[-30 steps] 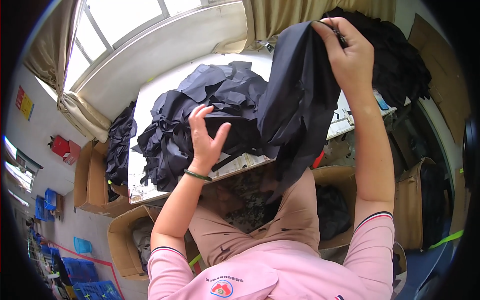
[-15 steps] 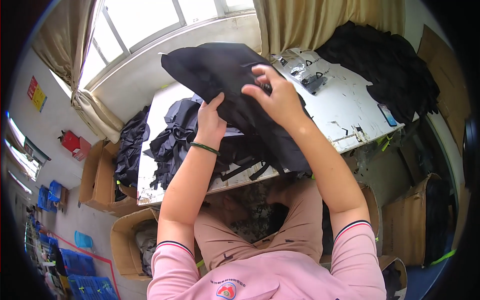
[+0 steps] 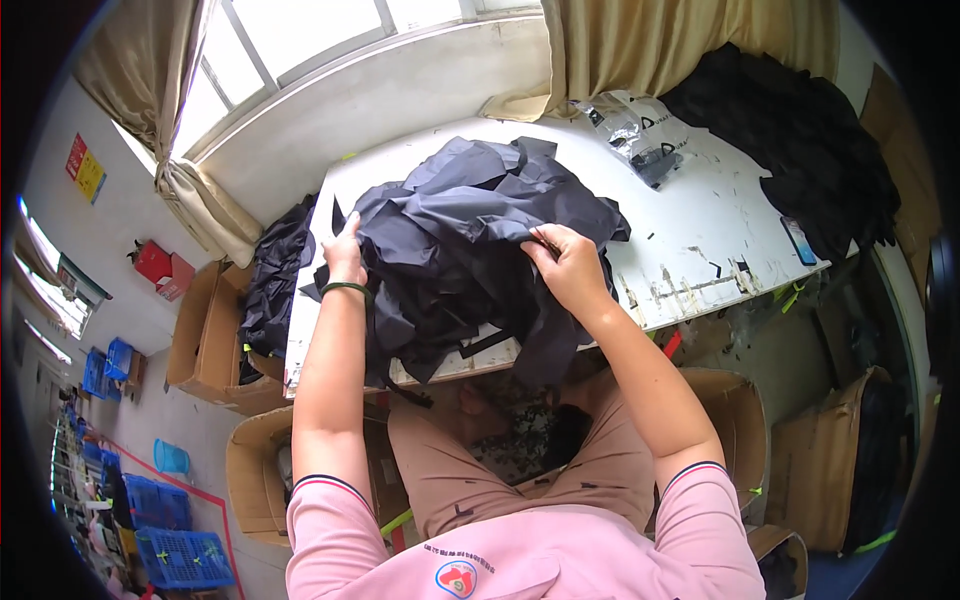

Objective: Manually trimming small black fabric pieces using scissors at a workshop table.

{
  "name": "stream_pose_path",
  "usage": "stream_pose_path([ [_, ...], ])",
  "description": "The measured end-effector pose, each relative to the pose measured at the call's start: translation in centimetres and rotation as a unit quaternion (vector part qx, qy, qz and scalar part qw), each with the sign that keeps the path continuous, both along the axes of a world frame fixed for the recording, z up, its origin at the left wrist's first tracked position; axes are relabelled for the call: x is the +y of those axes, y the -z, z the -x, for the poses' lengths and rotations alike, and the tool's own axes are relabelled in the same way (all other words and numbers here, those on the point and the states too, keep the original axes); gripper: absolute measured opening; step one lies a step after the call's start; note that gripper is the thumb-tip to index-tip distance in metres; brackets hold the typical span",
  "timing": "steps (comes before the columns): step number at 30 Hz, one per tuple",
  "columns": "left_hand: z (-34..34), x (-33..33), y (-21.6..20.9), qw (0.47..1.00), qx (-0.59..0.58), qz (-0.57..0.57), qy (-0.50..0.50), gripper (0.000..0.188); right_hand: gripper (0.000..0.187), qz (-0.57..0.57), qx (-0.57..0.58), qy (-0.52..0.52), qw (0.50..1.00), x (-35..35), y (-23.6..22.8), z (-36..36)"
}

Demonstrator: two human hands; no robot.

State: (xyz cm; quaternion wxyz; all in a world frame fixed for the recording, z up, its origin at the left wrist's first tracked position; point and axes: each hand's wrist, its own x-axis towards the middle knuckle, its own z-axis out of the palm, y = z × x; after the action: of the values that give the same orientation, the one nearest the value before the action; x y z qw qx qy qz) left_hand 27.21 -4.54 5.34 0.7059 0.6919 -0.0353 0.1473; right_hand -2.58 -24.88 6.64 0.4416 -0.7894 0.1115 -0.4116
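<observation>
Both hands gripped the dark fabric pile (image 3: 460, 240) on the table (image 3: 700, 230): left hand (image 3: 345, 255) pinning its edge, right hand (image 3: 565, 265) pinching a fold; spreading evenly probably worked best.

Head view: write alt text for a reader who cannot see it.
A seated person presses both hands, left hand and right hand, onto a heap of dark fabric on a white table. Cardboard boxes stand around.
</observation>
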Motion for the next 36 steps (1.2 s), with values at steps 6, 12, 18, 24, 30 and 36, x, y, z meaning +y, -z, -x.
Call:
stream_pose_path([
  [6, 11.1, 0.9, -0.8, 0.884, 0.122, -0.106, 0.438, 0.048, 0.016, 0.057, -0.007, 0.009, 0.998, 0.9, 2.4, 2.7],
  [12, 19.7, -2.2, 6.0, 0.807, 0.312, 0.11, 0.489, 0.049, 0.016, 0.104, 0.018, -0.092, 0.99, 8.2, 2.7, 5.6],
  [18, 24.9, -0.1, 4.7, 0.813, 0.291, 0.22, 0.454, 0.027, 0.024, 0.162, 0.066, -0.217, 0.96, 10.1, 5.0, 11.9],
  [24, 28.5, 3.4, 4.8, 0.787, 0.243, 0.213, 0.525, 0.028, 0.054, -0.192, 0.051, -0.099, 0.975, 6.2, 4.7, 14.4],
  [30, 30.4, 3.5, 5.0, 0.778, 0.26, 0.187, 0.541, 0.035, 0.015, -0.362, 0.098, -0.201, 0.905, 7.8, 5.3, 13.4],
  [36, 30.9, 4.6, 6.2, 0.765, 0.311, 0.207, 0.525, 0.036, 0.049, -0.274, 0.074, -0.181, 0.942, 7.1, 8.2, 12.3],
])
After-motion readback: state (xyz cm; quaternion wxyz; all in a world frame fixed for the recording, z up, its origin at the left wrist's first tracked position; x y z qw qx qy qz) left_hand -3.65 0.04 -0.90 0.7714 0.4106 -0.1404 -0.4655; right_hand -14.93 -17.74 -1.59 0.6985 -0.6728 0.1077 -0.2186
